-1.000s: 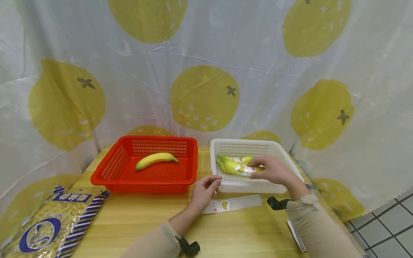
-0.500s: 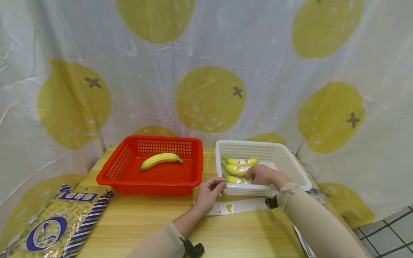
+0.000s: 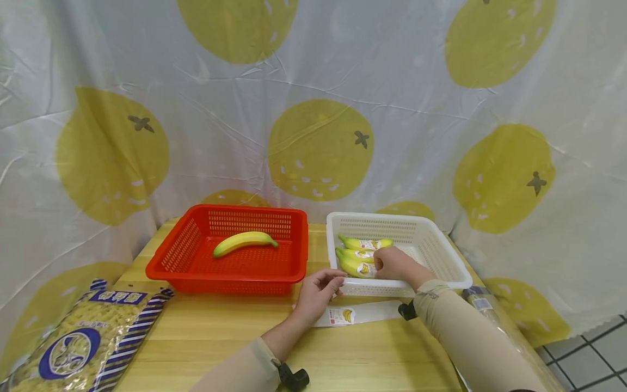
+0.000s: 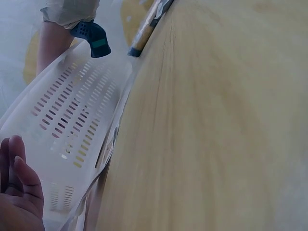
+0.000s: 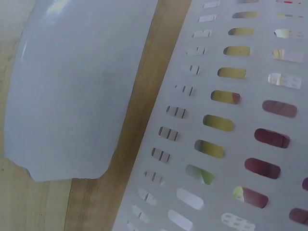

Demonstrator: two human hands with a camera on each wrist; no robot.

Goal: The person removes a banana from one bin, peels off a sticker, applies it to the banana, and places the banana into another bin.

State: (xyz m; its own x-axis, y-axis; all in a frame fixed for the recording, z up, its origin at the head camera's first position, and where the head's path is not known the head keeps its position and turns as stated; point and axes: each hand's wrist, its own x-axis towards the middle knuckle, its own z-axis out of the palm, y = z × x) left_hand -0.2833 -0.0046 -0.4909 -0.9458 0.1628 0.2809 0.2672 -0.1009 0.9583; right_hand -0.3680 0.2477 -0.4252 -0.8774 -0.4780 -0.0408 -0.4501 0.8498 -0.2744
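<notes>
Three yellow-green bananas with white labels lie in the white basket (image 3: 392, 219): a back banana (image 3: 354, 242), a middle banana (image 3: 349, 253) partly covered, and a front banana (image 3: 350, 265). My right hand (image 3: 394, 264) reaches over the front wall and grips the right end of the front banana; its fingertips are hidden. At the basket's front left corner, my left hand (image 3: 317, 294) holds the rim between thumb and index finger. Its other fingers lie loosely curled outside the perforated wall in the left wrist view.
A red basket (image 3: 294, 275) with one unlabelled banana (image 3: 245, 243) stands on the left. A white paper strip (image 3: 374, 312) with a banana label lies before the white basket. A clear bag of pasta (image 3: 90, 340) lies front left; a clear-wrapped package (image 3: 482, 305) lies at the right edge.
My right hand has moved the front banana from over the middle one to the basket's front, then back against it. My left hand has stayed at the corner. The view has shifted slightly.
</notes>
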